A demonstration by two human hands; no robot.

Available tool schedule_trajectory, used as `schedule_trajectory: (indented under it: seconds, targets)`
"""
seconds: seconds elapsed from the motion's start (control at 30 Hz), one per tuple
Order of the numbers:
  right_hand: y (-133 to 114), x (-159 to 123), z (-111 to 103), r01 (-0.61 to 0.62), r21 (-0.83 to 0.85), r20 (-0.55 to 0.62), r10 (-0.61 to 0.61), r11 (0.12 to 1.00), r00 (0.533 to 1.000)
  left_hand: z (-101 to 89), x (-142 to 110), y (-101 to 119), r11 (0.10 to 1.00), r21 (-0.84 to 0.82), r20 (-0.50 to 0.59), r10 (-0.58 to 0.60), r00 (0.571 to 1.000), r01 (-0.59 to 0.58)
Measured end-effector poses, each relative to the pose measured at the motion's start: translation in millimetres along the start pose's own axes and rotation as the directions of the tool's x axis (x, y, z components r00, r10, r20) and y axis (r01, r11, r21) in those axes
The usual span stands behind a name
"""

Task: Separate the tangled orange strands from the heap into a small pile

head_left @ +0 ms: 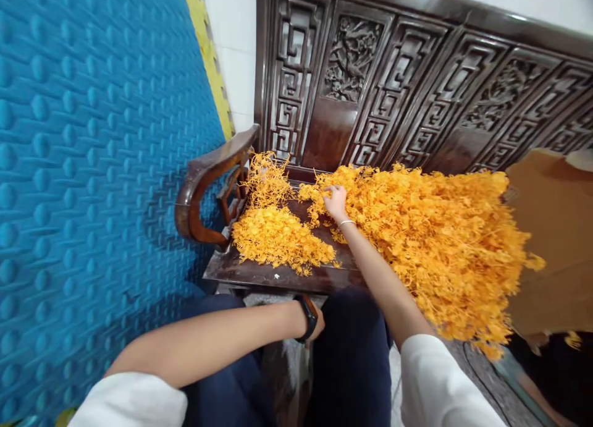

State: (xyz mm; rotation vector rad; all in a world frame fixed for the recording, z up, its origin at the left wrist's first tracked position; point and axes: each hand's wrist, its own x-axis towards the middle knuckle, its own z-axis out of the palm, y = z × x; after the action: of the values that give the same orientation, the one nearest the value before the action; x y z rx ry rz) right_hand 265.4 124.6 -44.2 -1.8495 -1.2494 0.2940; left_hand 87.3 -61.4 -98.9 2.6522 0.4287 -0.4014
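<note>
Reaching forward over the dark wooden table (250,277), the person's right hand (335,202) was at the left edge of the large heap of orange curly pieces (417,241). Its fingers were bent toward the thumb, among a few loose orange pieces; whether the tips met, or had hold of a piece, was too small to tell. A thin pale bracelet (346,222) circled that wrist.

The left hand (319,324) was low, near the person's knees and in front of the table, with a black wristband (306,319) around the wrist. Its fingers were mostly hidden, so its opening and anything in its hold could not be told.

The large heap covered much of the table to the right of the right hand and spilled toward the front. To the left of that hand lay a smaller orange pile (278,236), spread low near the front edge, and behind it, touching it, a looser tangle of orange strands (269,181) by the curved armrest (189,195). A small white scrap (277,276) lay just in front of the smaller pile.

Behind the heaps rose a carved wooden backrest (340,130). Brown cardboard (551,248) was beside the large heap on the right, and a bumpy blue mat (92,136) with a yellow edge filled the left side.
</note>
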Motion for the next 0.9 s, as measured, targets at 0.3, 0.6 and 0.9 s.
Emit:
schedule_trajectory:
  seconds: [0.3,0.6,0.9]
  targets:
    - [56.4,20.5,-21.4,-0.057,-0.208,-0.192,0.017,0.977,0.981,-30.2,2.9,43.4,0.908,0.288,0.236,0.240,0.942,-0.304]
    - [59.9,53.0,-34.6,-0.114,-0.051,-0.353,0.089,0.992,0.931,-98.7,41.8,-5.8,0.973,0.222,-0.367,0.150,0.918,-0.070]
    - [52.1,27.5,-35.8,0.036,-0.269,-0.208,-0.095,0.962,0.974,-156.6,111.8,-121.5,0.853,-0.149,-0.462,-0.508,0.727,0.501]
